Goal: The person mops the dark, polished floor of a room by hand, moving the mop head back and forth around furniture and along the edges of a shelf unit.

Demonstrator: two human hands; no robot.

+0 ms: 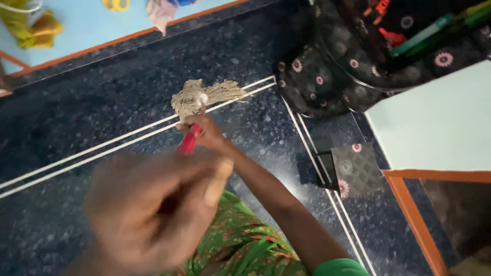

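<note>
Your right hand (204,134) reaches forward at about 12 o'clock from your body, fingers closed around the red mop handle (189,139) low down, just above the head. The string mop head (202,97), pale beige and frayed, lies on the dark speckled floor (92,112) directly at 12 o'clock from that hand, its strands fanned out toward 3 o'clock across the pair of white inlay lines (102,148) that run diagonally over the floor. Your left hand (153,204) sits close to the camera at 7 o'clock from the right hand, blurred; its fingers look curled inward, apparently around the upper part of the handle, but the blur keeps you from telling for sure. Below both hands, at 6 o'clock, your green patterned garment (240,245) shows. At 2 o'clock from the mop head a black flowered cloth (327,76) hangs in folds, and at 3 o'clock a pale surface with an orange edge (434,128) stands. At 10 o'clock, well apart, a light blue floor area (87,25) holds a yellow-green cloth (30,25).
</note>
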